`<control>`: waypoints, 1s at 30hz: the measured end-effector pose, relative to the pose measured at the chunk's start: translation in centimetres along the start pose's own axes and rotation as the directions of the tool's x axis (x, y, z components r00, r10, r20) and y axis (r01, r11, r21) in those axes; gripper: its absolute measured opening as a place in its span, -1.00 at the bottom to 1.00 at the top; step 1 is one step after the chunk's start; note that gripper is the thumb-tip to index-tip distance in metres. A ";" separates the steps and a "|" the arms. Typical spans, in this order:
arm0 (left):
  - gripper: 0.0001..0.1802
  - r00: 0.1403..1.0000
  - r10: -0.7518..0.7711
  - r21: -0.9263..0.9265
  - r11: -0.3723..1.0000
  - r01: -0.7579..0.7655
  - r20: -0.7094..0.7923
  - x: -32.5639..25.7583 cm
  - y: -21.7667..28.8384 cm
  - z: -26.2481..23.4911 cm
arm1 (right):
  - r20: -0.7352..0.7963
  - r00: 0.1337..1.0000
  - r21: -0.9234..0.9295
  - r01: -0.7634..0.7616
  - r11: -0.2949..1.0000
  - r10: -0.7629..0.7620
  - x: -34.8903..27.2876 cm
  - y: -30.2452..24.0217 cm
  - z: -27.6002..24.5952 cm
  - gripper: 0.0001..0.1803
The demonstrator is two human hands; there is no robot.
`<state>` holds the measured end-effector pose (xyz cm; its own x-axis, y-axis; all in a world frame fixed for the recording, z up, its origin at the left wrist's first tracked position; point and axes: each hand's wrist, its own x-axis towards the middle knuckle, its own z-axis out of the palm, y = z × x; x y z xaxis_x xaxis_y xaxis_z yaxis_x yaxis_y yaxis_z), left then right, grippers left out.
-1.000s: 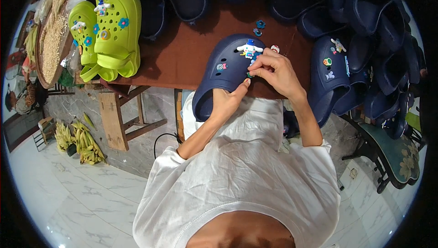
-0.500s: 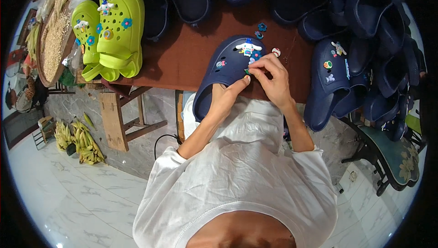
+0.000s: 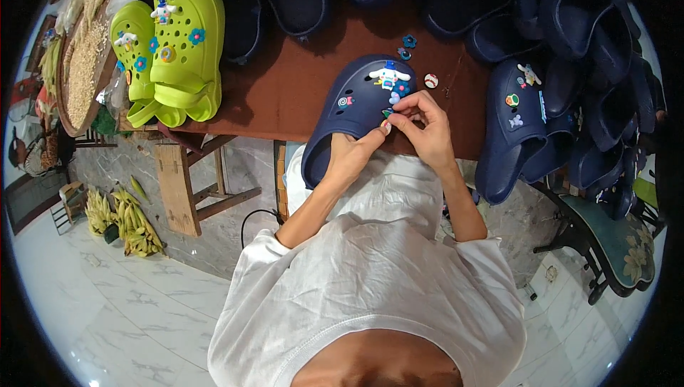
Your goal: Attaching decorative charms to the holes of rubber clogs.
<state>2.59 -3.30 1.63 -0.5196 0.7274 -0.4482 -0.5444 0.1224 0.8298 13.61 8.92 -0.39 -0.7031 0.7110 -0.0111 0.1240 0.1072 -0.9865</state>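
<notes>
A navy clog (image 3: pixel 362 101) lies on the brown-covered table in front of me, its toe pointing away. My left hand (image 3: pixel 349 158) holds it, fingers inside the opening and thumb outside at the upper's edge. At that edge my right hand (image 3: pixel 426 131) pinches a small, partly hidden green charm (image 3: pixel 387 113) beside the left thumb; whether it sits in a hole I cannot tell. The clog carries a white long-eared figure charm (image 3: pixel 389 76), a blue flower charm (image 3: pixel 402 89), and a pink-and-white swirl charm (image 3: pixel 345 101). Loose beyond lie a baseball charm (image 3: pixel 431 81) and blue flower charms (image 3: pixel 408 41).
A decorated navy clog (image 3: pixel 509 131) stands at the right beside a pile of navy clogs (image 3: pixel 581 13). Lime-green clogs (image 3: pixel 189 38) with charms stand at the left, near a basket of pale kernels (image 3: pixel 84 77). A wooden stool (image 3: pixel 178 187) stands below the table's left side.
My right hand has drawn slightly toward me, uncovering the baseball charm and more of the charms on the clog. The clog and left hand have barely moved.
</notes>
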 end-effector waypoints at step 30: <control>-0.52 0.992 -0.104 -0.362 0.924 0.124 0.075 -0.8 -2.1 -3.6 | -0.113 0.993 -0.244 -0.012 0.970 -0.016 2.5 -0.3 -0.1 -0.41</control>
<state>1.77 -6.58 -1.01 -0.4091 0.7595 -0.5058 -0.8059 -0.0407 0.5907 11.83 10.75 -0.08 -0.6216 0.7830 0.0233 0.2994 0.2649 -0.9166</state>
